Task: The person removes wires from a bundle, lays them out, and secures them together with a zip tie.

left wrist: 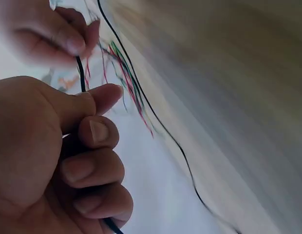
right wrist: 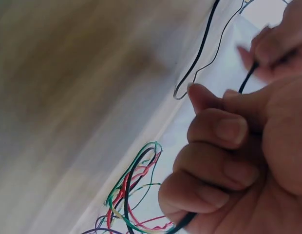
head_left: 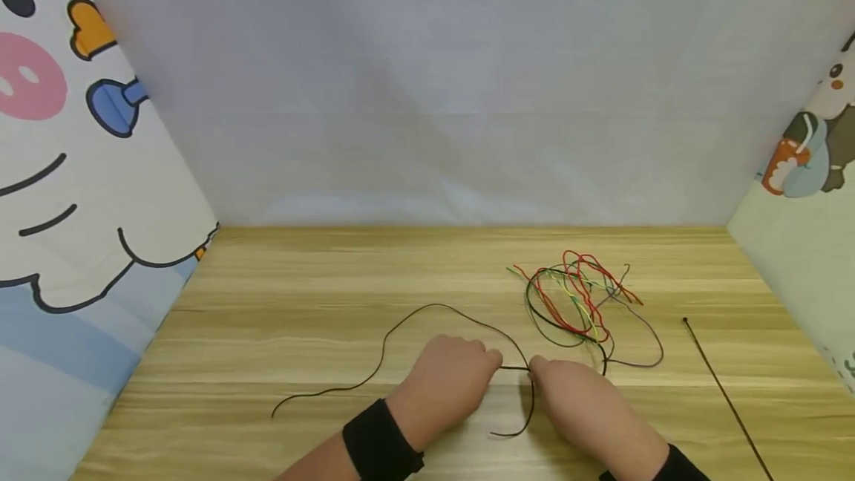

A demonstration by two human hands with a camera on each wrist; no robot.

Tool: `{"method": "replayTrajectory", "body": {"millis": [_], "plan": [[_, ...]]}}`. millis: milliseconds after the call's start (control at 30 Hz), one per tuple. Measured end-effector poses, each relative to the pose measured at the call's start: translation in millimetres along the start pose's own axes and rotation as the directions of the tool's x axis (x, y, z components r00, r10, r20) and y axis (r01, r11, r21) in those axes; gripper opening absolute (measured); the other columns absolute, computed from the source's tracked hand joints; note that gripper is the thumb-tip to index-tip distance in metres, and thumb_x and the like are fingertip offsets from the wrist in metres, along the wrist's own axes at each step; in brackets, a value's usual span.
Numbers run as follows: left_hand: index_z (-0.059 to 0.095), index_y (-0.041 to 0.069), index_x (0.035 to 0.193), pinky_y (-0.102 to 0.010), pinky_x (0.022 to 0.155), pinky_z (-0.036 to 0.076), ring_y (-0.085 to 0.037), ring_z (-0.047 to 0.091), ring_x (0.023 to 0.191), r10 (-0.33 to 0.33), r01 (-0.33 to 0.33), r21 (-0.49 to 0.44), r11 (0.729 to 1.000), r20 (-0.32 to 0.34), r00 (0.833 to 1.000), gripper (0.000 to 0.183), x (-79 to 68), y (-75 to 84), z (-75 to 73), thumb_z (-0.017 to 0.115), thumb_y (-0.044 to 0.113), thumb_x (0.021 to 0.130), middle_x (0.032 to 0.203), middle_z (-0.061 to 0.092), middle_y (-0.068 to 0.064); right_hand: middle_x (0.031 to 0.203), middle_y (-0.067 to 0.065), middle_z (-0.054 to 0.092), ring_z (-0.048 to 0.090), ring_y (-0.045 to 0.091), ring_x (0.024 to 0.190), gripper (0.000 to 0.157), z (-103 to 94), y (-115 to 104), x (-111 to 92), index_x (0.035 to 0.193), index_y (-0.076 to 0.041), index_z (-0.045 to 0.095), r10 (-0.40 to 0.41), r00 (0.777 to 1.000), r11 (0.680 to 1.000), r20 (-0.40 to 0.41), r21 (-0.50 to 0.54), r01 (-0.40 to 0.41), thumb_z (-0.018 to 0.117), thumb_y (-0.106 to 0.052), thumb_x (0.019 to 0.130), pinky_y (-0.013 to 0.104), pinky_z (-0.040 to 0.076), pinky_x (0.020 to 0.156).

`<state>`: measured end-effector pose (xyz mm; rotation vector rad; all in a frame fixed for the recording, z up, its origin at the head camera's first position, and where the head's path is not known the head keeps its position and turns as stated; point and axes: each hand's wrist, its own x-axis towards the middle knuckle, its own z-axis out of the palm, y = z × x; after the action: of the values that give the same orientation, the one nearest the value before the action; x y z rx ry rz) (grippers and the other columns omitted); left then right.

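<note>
A black cord [head_left: 514,368] runs in a short, straight stretch between the two hands, just above the tabletop. My left hand [head_left: 444,381] pinches it between thumb and forefinger, the other fingers curled in; a tail of the cord [left wrist: 112,225] leaves below the little finger. Close by on the right, my right hand [head_left: 588,407] grips the same cord with thumb and curled fingers, and a length [right wrist: 184,222] comes out under that palm. A thinner dark cord [head_left: 384,355] lies in a loose curve on the table, crossing behind the held stretch near the right fingertips.
Beyond the right hand lies a tangle of red, green, yellow, black and purple cords [head_left: 584,303]. A straight, thin dark strand with a knobbed end [head_left: 724,393] lies at the far right. Printed panels [head_left: 154,191] flank the wooden table [head_left: 300,266], with a white sheet [head_left: 427,95] behind.
</note>
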<state>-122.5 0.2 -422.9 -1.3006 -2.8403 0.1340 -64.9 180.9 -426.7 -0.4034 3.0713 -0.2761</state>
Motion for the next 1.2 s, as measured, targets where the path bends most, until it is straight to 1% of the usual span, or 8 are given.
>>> {"method": "replayTrajectory", "body": {"millis": [100, 200, 367, 467, 633, 867, 1033, 1200], "plan": [[0.064, 0.019, 0.087, -0.035, 0.053, 0.052, -0.014, 0.06, 0.063, -0.076, 0.077, -0.049, 0.996, 0.015, 0.997, 0.006, -23.3, -18.4, 0.7, 0.06, 0.016, 0.091, 0.071, 0.064, 0.003, 0.06, -0.002, 0.053, 0.054, 0.017, 0.057, 0.019, 0.1, 0, 1, 0.075, -0.014, 0.049, -0.004, 1.0, 1.0, 0.023, 0.028, 0.003, 0.056, -0.005, 0.09, 0.041, 0.047, 0.052], [0.058, 0.017, 0.084, -0.034, 0.049, 0.049, -0.013, 0.054, 0.055, -0.157, 0.158, -0.106, 0.982, 0.019, 0.987, 0.009, -45.7, -36.0, 2.4, 0.059, 0.016, 0.092, 0.062, 0.058, 0.004, 0.061, -0.003, 0.053, 0.054, 0.016, 0.057, 0.02, 0.3, -1, 3, 0.074, -0.015, 0.05, -0.01, 1.0, 0.999, 0.018, 0.044, 0.01, 0.055, -0.006, 0.091, 0.04, 0.047, 0.052], [0.047, 0.017, 0.085, -0.031, 0.041, 0.04, -0.012, 0.043, 0.044, -0.24, 0.23, -0.179, 0.957, -0.039, 0.97, 0.016, -74.7, -55.0, 13.4, 0.058, 0.024, 0.094, 0.05, 0.047, 0.005, 0.062, -0.002, 0.056, 0.057, 0.018, 0.06, 0.021, 4.2, 2, 5, 0.073, -0.015, 0.051, -0.03, 1.0, 0.999, 0.001, 0.019, 0.03, 0.056, -0.009, 0.092, 0.041, 0.049, 0.054], [0.046, 0.015, 0.085, -0.034, 0.041, 0.041, -0.016, 0.048, 0.044, -0.272, 0.258, -0.179, 0.95, -0.06, 0.96, 0.018, -84.2, -61.4, 18.5, 0.061, 0.024, 0.091, 0.052, 0.051, 0.003, 0.062, 0.0, 0.057, 0.057, 0.019, 0.059, 0.021, 6.6, 9, 7, 0.072, -0.014, 0.05, -0.023, 1.0, 1.0, 0.006, -0.012, 0.023, 0.057, -0.01, 0.092, 0.041, 0.048, 0.053], [0.056, 0.012, 0.085, -0.037, 0.049, 0.048, -0.023, 0.059, 0.062, -0.351, 0.336, -0.167, 0.927, -0.07, 0.934, 0.013, -94.1, -72.0, 19.6, 0.068, 0.017, 0.086, 0.07, 0.06, -0.001, 0.063, 0.002, 0.059, 0.057, 0.018, 0.059, 0.021, 3.4, 27, 8, 0.072, -0.013, 0.052, 0.016, 1.0, 0.999, 0.018, -0.045, -0.015, 0.055, -0.011, 0.093, 0.042, 0.047, 0.054], [0.056, 0.015, 0.077, -0.034, 0.05, 0.047, -0.017, 0.052, 0.063, -0.464, 0.459, -0.189, 0.868, 0.015, 0.886, 0.015, -105.4, -87.6, 7.6, 0.069, 0.018, 0.086, 0.071, 0.054, 0.002, 0.069, 0.005, 0.063, 0.062, 0.023, 0.067, 0.016, -3.8, 46, 4, 0.08, -0.01, 0.057, 0.059, 0.997, 0.997, 0.05, -0.044, -0.057, 0.054, -0.012, 0.095, 0.045, 0.051, 0.058], [0.051, 0.016, 0.073, -0.032, 0.048, 0.041, -0.015, 0.045, 0.056, -0.527, 0.533, -0.213, 0.819, 0.086, 0.845, 0.022, -119.6, -99.3, 4.7, 0.067, 0.019, 0.087, 0.065, 0.049, 0.002, 0.069, 0.002, 0.061, 0.059, 0.019, 0.065, 0.018, -7.1, 48, 3, 0.08, -0.011, 0.056, 0.099, 0.993, 0.995, 0.065, -0.022, -0.098, 0.051, -0.011, 0.097, 0.042, 0.05, 0.058], [0.049, 0.014, 0.069, -0.034, 0.049, 0.04, -0.017, 0.044, 0.055, -0.575, 0.583, -0.244, 0.775, 0.112, 0.81, 0.025, -138.2, -112.8, 5.4, 0.067, 0.015, 0.087, 0.064, 0.048, -0.001, 0.068, 0.0, 0.057, 0.054, 0.015, 0.063, 0.019, -10.8, 46, 4, 0.078, -0.012, 0.055, 0.099, 0.993, 0.995, 0.071, -0.004, -0.099, 0.05, -0.011, 0.097, 0.041, 0.047, 0.057]]}}
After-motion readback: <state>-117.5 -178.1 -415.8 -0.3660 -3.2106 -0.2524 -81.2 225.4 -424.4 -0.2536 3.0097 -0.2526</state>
